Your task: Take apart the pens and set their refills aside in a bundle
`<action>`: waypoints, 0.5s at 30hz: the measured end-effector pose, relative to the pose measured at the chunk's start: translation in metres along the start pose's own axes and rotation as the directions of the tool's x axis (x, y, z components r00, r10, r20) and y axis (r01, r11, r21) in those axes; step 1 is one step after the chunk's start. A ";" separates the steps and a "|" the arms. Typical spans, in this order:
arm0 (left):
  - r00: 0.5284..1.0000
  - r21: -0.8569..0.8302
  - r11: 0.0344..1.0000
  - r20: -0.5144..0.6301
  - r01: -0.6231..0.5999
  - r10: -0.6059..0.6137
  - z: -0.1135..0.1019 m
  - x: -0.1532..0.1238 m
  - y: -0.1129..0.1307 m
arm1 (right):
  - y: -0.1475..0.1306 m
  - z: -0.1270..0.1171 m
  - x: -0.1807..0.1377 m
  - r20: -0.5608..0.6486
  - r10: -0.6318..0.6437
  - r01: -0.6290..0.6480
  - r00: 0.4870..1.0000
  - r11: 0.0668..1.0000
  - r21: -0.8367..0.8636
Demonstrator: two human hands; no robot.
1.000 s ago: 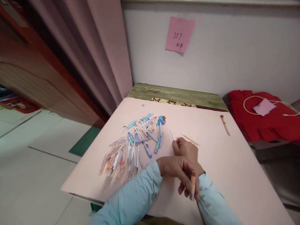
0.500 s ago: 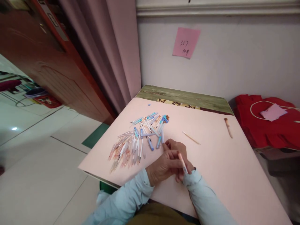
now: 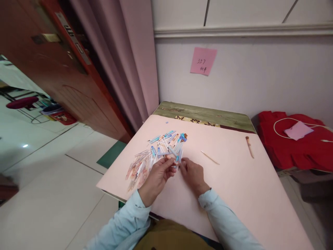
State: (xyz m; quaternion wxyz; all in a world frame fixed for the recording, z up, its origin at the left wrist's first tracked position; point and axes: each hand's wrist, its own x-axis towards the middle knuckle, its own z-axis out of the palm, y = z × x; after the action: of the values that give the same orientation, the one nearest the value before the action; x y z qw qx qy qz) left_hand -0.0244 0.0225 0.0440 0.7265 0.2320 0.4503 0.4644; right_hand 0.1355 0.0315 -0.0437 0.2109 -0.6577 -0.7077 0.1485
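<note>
My left hand [image 3: 159, 175] is over the near right side of a pile of pens, its thumb and fingers pinched. A pen part with an orange end shows at its fingertips, mostly covered by the fingers. Just right of it, my right hand [image 3: 194, 174] rests low on the table, fingers curled and closed beside a lavender pen [image 3: 180, 155]. What those fingers hold, if anything, is hidden. Blue pens [image 3: 170, 133] and white refills lie mixed in the pile. Clear pinkish pen barrels [image 3: 134, 170] lie at its left, and blue and brown caps [image 3: 183, 137] at its far right.
A thin pale stick [image 3: 210, 157] and a brown-topped pen [image 3: 249, 147] lie to the right on the pink-covered table [image 3: 234, 194]. A red cloth [image 3: 293, 152] is beyond the right edge. Curtain [image 3: 130, 52] and wooden door [image 3: 78, 90] stand at the left.
My left hand has moved left from in front of my right hand to the pile, lowering the orange-ended pen part. My right hand stays by the lavender pen. The view has tilted up slightly.
</note>
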 end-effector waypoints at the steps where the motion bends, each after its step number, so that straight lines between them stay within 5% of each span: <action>1: 0.999 0.000 1.000 -0.037 -0.013 0.013 -0.004 0.004 0.008 | 0.000 0.001 -0.001 0.006 -0.040 0.040 0.999 0.999 0.012; 9: 0.976 -0.046 0.989 -0.175 -0.142 0.132 -0.035 0.035 0.067 | 0.000 0.001 0.002 0.060 -0.141 0.140 0.988 0.990 0.025; 15: 0.972 -0.065 0.983 -0.173 -0.169 0.156 -0.052 0.055 0.079 | 0.005 0.007 0.005 0.003 -0.153 0.152 0.988 0.983 0.102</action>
State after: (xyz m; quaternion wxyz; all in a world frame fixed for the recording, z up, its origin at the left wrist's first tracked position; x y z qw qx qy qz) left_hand -0.0977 0.1027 0.0538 0.6541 0.1993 0.4707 0.5575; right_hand 0.1364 0.0369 -0.0514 0.2509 -0.5892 -0.7487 0.1714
